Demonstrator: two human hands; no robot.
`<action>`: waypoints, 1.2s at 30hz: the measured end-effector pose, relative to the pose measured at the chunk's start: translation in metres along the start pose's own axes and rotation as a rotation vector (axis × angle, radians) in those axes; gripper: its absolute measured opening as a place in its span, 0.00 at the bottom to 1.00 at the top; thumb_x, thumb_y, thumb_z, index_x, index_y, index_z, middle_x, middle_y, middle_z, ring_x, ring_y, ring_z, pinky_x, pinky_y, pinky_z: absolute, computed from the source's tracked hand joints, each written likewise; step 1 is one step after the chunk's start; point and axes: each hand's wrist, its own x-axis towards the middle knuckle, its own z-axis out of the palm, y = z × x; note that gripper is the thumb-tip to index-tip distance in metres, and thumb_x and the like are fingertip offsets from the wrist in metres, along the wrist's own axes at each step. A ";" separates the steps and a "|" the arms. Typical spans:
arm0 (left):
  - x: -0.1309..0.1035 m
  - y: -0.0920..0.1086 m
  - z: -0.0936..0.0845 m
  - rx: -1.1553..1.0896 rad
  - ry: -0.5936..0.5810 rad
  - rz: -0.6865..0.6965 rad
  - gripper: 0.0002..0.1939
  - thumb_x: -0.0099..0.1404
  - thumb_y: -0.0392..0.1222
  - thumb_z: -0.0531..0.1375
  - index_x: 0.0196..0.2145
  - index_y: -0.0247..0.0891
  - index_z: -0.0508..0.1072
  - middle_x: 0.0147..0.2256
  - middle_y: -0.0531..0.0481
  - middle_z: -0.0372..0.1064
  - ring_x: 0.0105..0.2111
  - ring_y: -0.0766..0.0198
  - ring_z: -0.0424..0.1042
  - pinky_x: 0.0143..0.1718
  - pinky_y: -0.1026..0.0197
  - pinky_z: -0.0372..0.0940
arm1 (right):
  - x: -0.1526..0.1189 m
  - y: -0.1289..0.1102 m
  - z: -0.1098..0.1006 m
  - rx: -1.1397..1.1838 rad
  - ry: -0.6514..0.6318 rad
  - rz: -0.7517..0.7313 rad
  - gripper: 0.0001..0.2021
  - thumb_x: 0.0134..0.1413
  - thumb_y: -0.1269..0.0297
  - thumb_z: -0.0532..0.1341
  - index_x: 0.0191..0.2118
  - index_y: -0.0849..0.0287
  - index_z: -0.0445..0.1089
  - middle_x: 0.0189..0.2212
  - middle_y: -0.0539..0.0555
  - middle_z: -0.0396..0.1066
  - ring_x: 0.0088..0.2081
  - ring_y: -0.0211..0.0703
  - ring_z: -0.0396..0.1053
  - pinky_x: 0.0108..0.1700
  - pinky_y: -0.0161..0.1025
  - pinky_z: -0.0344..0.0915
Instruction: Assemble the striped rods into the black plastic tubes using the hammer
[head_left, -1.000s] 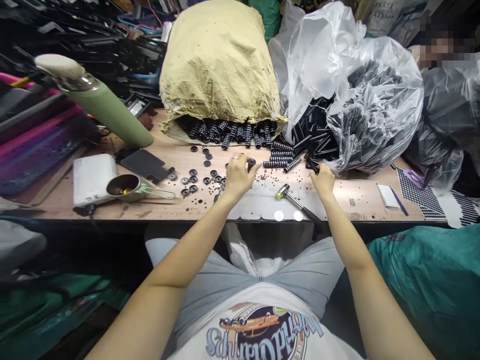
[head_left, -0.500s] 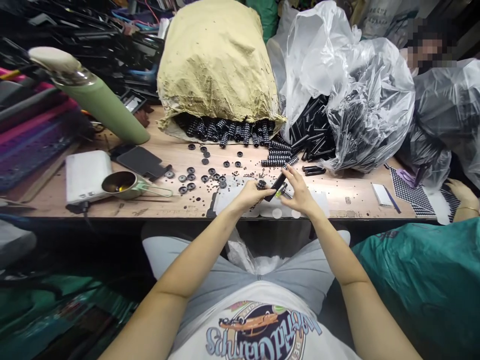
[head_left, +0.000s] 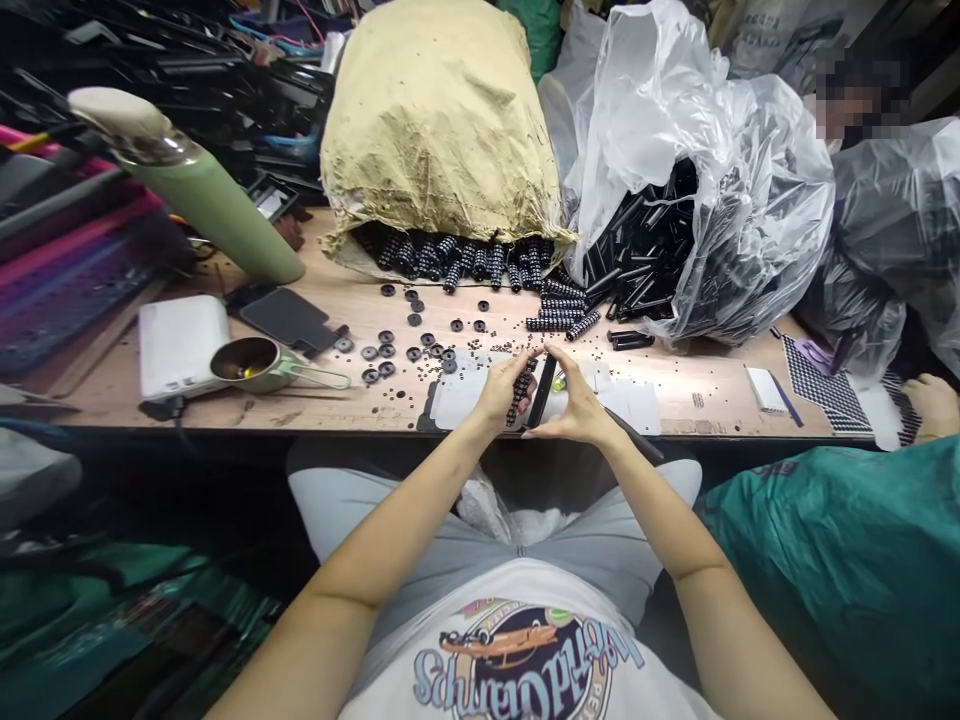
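Observation:
My left hand (head_left: pixel 501 388) is closed around a black cylinder with white dots (head_left: pixel 519 396). Close to it, a plain black tube (head_left: pixel 541 390) stands slanted between the thumb and forefinger of my right hand (head_left: pixel 581 402). The left fingertips come near the tube's upper end; whether they touch it, I cannot tell. From under my right hand a dark handle (head_left: pixel 634 436) sticks out toward the table edge; its other end is hidden. A small yellow-green piece (head_left: pixel 559 383) shows behind the right fingers. Beneath both hands lies a pale sheet (head_left: pixel 457 402).
Dotted cylinders spill from a yellow sack (head_left: pixel 442 130); plain black tubes fill a clear plastic bag (head_left: pixel 757 200). Black discs (head_left: pixel 385 350) and tiny pieces are scattered leftward, near a metal cup (head_left: pixel 251 365), a white box (head_left: pixel 184 345) and a green bottle (head_left: pixel 217 210). Another person's hand (head_left: pixel 934 402) is far right.
The black tube has swung more upright, and my right hand has spread along it. The dotted cylinder in my left hand now shows lengthwise. The dark handle has come into view.

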 end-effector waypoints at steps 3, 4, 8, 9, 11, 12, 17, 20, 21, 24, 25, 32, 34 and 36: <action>-0.002 0.001 0.010 -0.073 0.108 -0.032 0.16 0.58 0.52 0.61 0.31 0.34 0.70 0.18 0.56 0.63 0.14 0.72 0.61 0.15 0.69 0.55 | 0.001 -0.006 0.004 0.059 -0.023 -0.052 0.61 0.31 0.46 0.73 0.67 0.58 0.37 0.65 0.64 0.44 0.67 0.53 0.44 0.68 0.50 0.45; -0.003 0.002 0.012 -0.083 0.114 -0.064 0.16 0.58 0.52 0.61 0.30 0.34 0.69 0.18 0.55 0.63 0.14 0.71 0.63 0.15 0.68 0.57 | 0.001 -0.006 0.005 0.061 -0.031 -0.056 0.61 0.31 0.46 0.73 0.66 0.58 0.37 0.65 0.64 0.45 0.67 0.53 0.44 0.68 0.50 0.45; -0.008 0.006 0.017 -0.026 0.070 -0.166 0.19 0.60 0.56 0.58 0.28 0.35 0.65 0.16 0.55 0.61 0.13 0.66 0.65 0.15 0.65 0.60 | 0.002 -0.005 0.009 0.011 -0.042 -0.006 0.59 0.31 0.50 0.74 0.66 0.57 0.39 0.65 0.65 0.46 0.67 0.54 0.45 0.67 0.52 0.47; -0.008 0.006 0.017 -0.006 0.067 -0.163 0.19 0.60 0.57 0.58 0.29 0.35 0.65 0.15 0.55 0.60 0.13 0.66 0.65 0.15 0.65 0.60 | 0.001 -0.004 0.010 0.004 -0.038 0.008 0.59 0.30 0.51 0.74 0.66 0.57 0.39 0.64 0.65 0.47 0.66 0.54 0.45 0.67 0.52 0.48; -0.008 0.008 0.018 0.021 0.063 -0.152 0.20 0.60 0.58 0.58 0.29 0.35 0.65 0.15 0.56 0.59 0.13 0.66 0.65 0.15 0.66 0.60 | 0.001 -0.004 0.012 0.006 -0.025 0.030 0.58 0.30 0.53 0.74 0.65 0.58 0.41 0.63 0.64 0.50 0.65 0.55 0.48 0.66 0.52 0.51; -0.007 0.008 0.017 0.030 0.060 -0.149 0.20 0.60 0.58 0.58 0.29 0.35 0.65 0.15 0.57 0.58 0.13 0.67 0.64 0.15 0.66 0.60 | 0.000 -0.004 0.013 0.009 -0.018 0.040 0.57 0.31 0.55 0.74 0.65 0.58 0.41 0.62 0.64 0.51 0.65 0.54 0.49 0.65 0.51 0.53; -0.003 0.002 0.012 0.210 0.035 -0.105 0.19 0.66 0.53 0.52 0.36 0.32 0.69 0.22 0.51 0.64 0.18 0.66 0.67 0.22 0.62 0.66 | -0.001 0.000 0.023 -0.071 0.028 0.073 0.54 0.31 0.61 0.72 0.64 0.59 0.43 0.60 0.64 0.54 0.63 0.54 0.52 0.64 0.51 0.54; -0.003 -0.015 0.005 0.600 0.077 0.202 0.19 0.64 0.48 0.55 0.47 0.32 0.70 0.35 0.44 0.68 0.33 0.60 0.72 0.38 0.55 0.69 | -0.001 0.007 0.034 -0.168 0.086 0.099 0.50 0.34 0.62 0.71 0.63 0.64 0.45 0.59 0.67 0.55 0.61 0.56 0.54 0.63 0.52 0.55; -0.004 -0.022 0.002 0.769 0.096 0.328 0.21 0.62 0.44 0.57 0.51 0.32 0.69 0.39 0.42 0.68 0.39 0.57 0.71 0.43 0.53 0.67 | -0.001 0.009 0.038 -0.200 0.104 0.113 0.48 0.36 0.63 0.69 0.62 0.65 0.46 0.58 0.68 0.56 0.61 0.56 0.55 0.63 0.53 0.55; -0.003 -0.042 -0.009 1.214 0.083 0.553 0.25 0.61 0.35 0.57 0.56 0.28 0.66 0.43 0.36 0.66 0.45 0.53 0.67 0.49 0.50 0.64 | -0.009 0.014 0.041 -0.301 0.101 0.171 0.41 0.43 0.66 0.66 0.62 0.66 0.47 0.58 0.68 0.56 0.61 0.56 0.55 0.62 0.53 0.55; -0.001 -0.046 -0.013 1.316 0.051 0.584 0.24 0.63 0.34 0.55 0.56 0.27 0.65 0.43 0.36 0.67 0.45 0.53 0.67 0.48 0.50 0.64 | -0.014 0.015 0.038 -0.348 0.091 0.202 0.40 0.44 0.65 0.65 0.62 0.66 0.48 0.58 0.68 0.56 0.61 0.56 0.54 0.61 0.54 0.56; -0.002 -0.042 -0.037 1.627 -0.192 0.725 0.20 0.67 0.31 0.48 0.54 0.33 0.68 0.43 0.35 0.70 0.43 0.54 0.69 0.44 0.51 0.63 | -0.060 0.013 -0.025 -0.759 -0.016 0.713 0.10 0.61 0.58 0.55 0.37 0.61 0.66 0.37 0.62 0.70 0.42 0.52 0.68 0.42 0.44 0.63; -0.006 -0.039 -0.037 1.662 -0.164 0.729 0.19 0.68 0.32 0.48 0.53 0.36 0.70 0.43 0.36 0.71 0.43 0.52 0.69 0.44 0.49 0.61 | -0.064 0.003 -0.034 -0.663 0.030 0.742 0.13 0.65 0.56 0.49 0.37 0.59 0.64 0.30 0.56 0.70 0.33 0.46 0.68 0.35 0.38 0.60; -0.009 -0.037 -0.035 1.688 -0.144 0.733 0.19 0.68 0.32 0.48 0.53 0.37 0.70 0.43 0.37 0.71 0.45 0.52 0.69 0.46 0.47 0.59 | -0.063 -0.008 -0.033 -0.526 0.143 0.687 0.17 0.67 0.54 0.43 0.40 0.57 0.63 0.27 0.52 0.68 0.28 0.43 0.67 0.31 0.36 0.58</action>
